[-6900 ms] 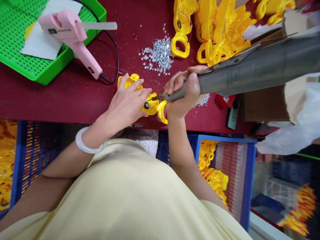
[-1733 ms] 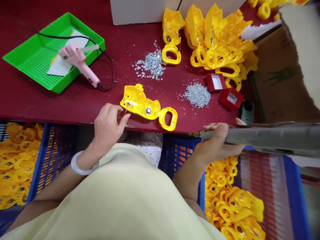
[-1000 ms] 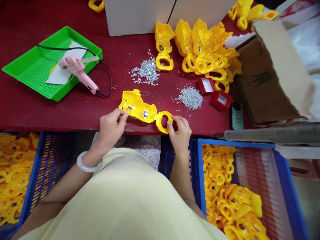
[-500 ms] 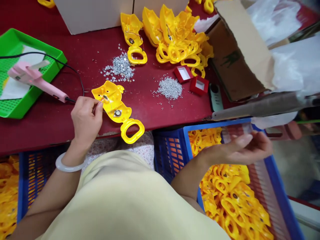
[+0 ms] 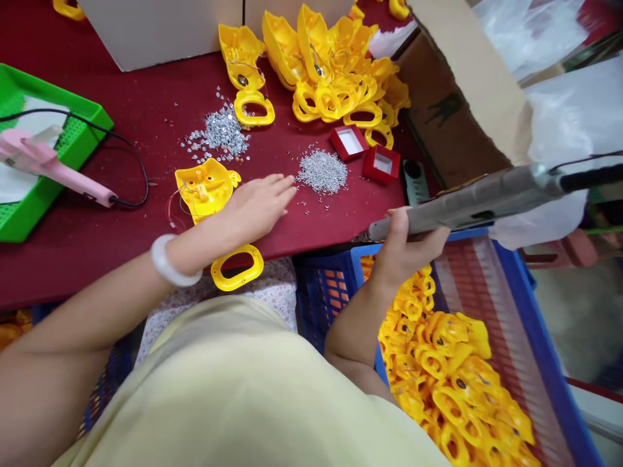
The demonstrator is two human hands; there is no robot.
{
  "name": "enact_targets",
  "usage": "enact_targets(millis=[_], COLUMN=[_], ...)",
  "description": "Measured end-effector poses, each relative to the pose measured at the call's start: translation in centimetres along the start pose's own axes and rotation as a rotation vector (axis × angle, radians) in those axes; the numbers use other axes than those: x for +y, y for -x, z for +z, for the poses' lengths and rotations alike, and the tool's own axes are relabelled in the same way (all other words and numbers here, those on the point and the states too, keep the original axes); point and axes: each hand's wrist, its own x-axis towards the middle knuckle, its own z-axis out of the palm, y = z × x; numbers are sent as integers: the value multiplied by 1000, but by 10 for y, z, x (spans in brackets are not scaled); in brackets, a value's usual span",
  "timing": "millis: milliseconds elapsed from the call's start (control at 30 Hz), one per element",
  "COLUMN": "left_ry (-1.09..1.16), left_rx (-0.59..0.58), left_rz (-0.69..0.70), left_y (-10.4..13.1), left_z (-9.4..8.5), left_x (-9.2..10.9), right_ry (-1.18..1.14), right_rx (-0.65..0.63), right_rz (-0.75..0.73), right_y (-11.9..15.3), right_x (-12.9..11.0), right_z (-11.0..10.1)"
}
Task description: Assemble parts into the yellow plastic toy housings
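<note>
My left hand (image 5: 257,204) reaches across a yellow plastic toy shell (image 5: 204,188), its fingers stretched out and apart toward a pile of small screws (image 5: 322,171). The shell lies hollow side up with thin wires at its left; my wrist hides its middle, and its ring-shaped handle (image 5: 237,267) hangs over the table edge. On the right, my right hand (image 5: 406,250) has thumb and fingers around the front part of a grey electric screwdriver (image 5: 467,201), which lies nearly level with a black cable at its far end. A heap of small silvery round pieces (image 5: 221,133) lies beyond the shell.
More yellow shells (image 5: 335,71) are stacked at the back beside a cardboard box (image 5: 448,110). Two small red boxes (image 5: 382,164) stand near the screws. A pink glue gun (image 5: 58,165) lies by a green basket (image 5: 92,136). A blue crate (image 5: 549,350) holds many shells.
My left hand has let go of the wires in the shell and moved right toward the screws. My right hand, bare before, has moved left and taken hold of the electric screwdriver.
</note>
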Motion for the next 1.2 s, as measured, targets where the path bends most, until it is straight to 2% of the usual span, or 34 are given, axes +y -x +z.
enact_targets(millis=[100,167,233,333,433,567,733,833,900,1000,1100,1200], left_ry=[-84,-141,-200,-300,-306,-154,-127,-70,-48,-88,-81,3], left_rx=[-228,-286,-273,-245,-246,-152,-231,-229,-173,-73,-157,-219], left_rz=[68,57,6,-71,-97,-64,-31,82,103,22,0,93], left_y=[-43,-54,-50,-30,-16,-21,-19,-5,1,-2,-7,-3], left_z=[14,20,21,17,12,18,28,31,32,35,34,32], left_x=[2,-1,-6,-14,-16,-16,-12,-7,-5,-3,1,11], right_ry=[-1,-22,-58,-145,-286,-438,-452,-481,-494,-490,-451,-453], right_rx=[-83,-128,-161,-205,-239,-293,-316,-277,-248,-242,-259,-270], right_rz=[-21,-21,-14,14,55,152,252,259,260,259,253,252], right_y=[5,9,13,16,16,16,20,24,26,29,33,36], right_x=[-6,-10,-13,-18,-24,-33,-40,-42,-43,-44,-45,-46], right_z=[-2,-5,-9,-13,-12,-8,-8,-5,-1,4,7,8])
